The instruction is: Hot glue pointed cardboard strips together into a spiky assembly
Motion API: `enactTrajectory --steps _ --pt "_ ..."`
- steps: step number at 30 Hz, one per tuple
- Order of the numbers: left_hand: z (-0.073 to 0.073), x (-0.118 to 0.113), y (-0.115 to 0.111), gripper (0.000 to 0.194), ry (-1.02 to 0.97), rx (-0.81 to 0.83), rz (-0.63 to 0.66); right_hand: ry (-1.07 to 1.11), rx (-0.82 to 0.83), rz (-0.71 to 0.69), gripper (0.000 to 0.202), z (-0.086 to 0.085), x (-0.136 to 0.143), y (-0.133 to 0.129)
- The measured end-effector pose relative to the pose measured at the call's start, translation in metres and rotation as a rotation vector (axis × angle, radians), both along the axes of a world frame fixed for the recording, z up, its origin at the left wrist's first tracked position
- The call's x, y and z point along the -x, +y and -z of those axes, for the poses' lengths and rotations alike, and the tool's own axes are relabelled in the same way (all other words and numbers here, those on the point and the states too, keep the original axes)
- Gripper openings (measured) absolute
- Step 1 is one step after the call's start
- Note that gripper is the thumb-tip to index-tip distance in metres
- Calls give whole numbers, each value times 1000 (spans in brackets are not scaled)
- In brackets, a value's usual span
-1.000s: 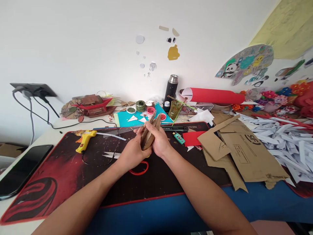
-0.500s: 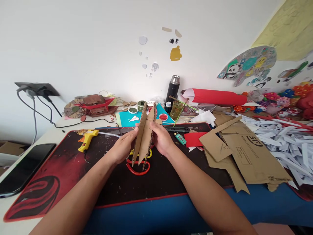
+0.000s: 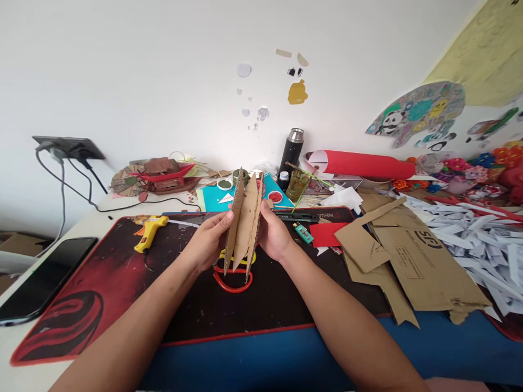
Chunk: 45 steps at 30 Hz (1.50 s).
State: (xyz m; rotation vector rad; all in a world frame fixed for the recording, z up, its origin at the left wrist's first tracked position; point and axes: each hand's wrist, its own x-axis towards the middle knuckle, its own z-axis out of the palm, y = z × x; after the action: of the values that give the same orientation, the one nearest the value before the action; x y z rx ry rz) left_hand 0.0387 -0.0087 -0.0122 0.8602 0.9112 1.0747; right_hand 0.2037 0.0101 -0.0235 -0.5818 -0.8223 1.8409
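Between my two hands is a long cardboard boat shape [image 3: 246, 218] with a pointed near end and two upright side walls. My left hand [image 3: 212, 237] grips its left wall, thumb near the upper edge. My right hand [image 3: 274, 231] is closed on the right wall, with its fingers hidden behind the cardboard. The piece is held above the dark mat. Under its near end lie scissors with red and yellow handles [image 3: 232, 288], partly covered by it. A yellow hot glue gun [image 3: 150, 233] rests on the mat to the left of my left hand.
A phone [image 3: 47, 277] lies at the left. Cardboard sheets [image 3: 408, 267] and white paper strips [image 3: 486, 239] cover the right side. Behind stand a black thermos [image 3: 291, 149], a brush jar [image 3: 297, 185] and paint pots on blue paper [image 3: 210, 198]. A red roll [image 3: 363, 163] lies at the back.
The right wall of the cardboard boat shape now leans further outward, so more of its inside shows. Both hands still hold it. The view has shifted slightly.
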Motion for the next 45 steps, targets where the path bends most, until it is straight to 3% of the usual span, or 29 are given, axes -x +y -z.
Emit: enactTrajectory --steps 4,12,19,28,33,40,45 --pt "-1 2 1 60 -38 -2 -47 -24 -5 9 53 3 0 1" --pt "2 4 2 49 -37 -57 47 -56 3 7 52 6 4 0" --pt "3 -2 1 52 -26 -85 84 -54 -9 -22 53 8 6 -2" --pt "2 -7 2 53 13 -111 9 -23 23 -47 57 7 8 -2" --pt "3 -2 6 53 31 -129 -76 -54 63 26 51 10 5 1" --pt "8 6 11 53 -18 -113 60 -75 31 93 47 14 4 3" --pt "7 7 10 57 -21 -110 76 -80 45 108 45 15 4 4"
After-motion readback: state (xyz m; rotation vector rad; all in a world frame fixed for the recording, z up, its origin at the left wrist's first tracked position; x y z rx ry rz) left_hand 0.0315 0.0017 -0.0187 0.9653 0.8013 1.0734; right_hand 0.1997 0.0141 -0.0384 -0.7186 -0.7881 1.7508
